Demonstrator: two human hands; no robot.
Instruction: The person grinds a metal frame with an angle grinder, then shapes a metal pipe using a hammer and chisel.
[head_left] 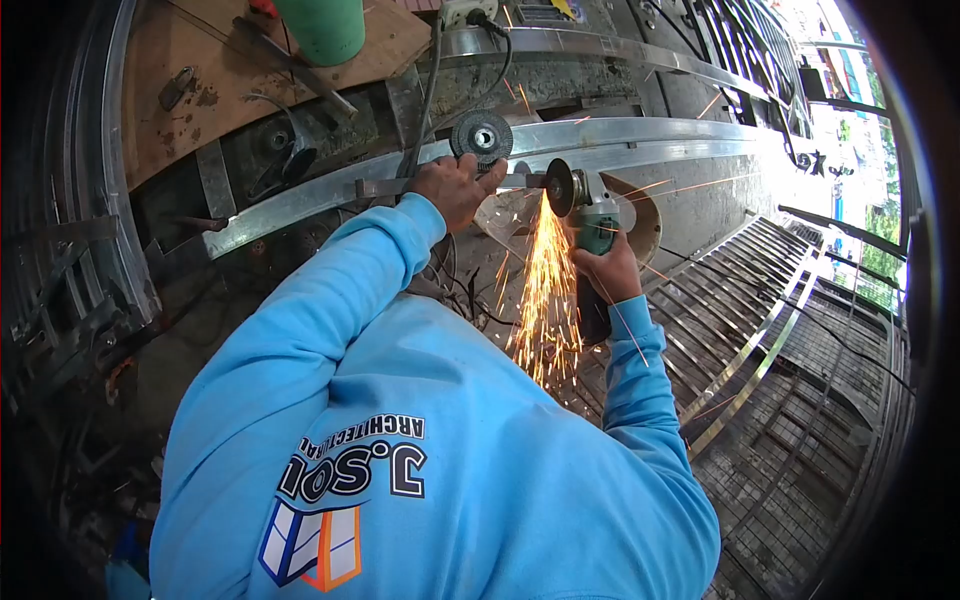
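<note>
My left hand (455,190) is closed over a flat metal bar (522,181) and presses it along the edge of a long shiny metal beam (330,195). In my right hand (612,268) is a green angle grinder (596,228), its fingers wrapped round the body. The grinder's dark disc (562,187) meets the bar's right end, and a stream of orange sparks (545,300) pours down from there. Just beyond my left fingers, a loose grinding disc (482,138) rests on the beam.
A wooden board (190,120) at the upper left carries a padlock (177,88) and a green bucket (322,30). A power strip with a plug (468,14) is at the top. Barred metal grilles (745,300) lie to the right, with a black cable (840,345) across them.
</note>
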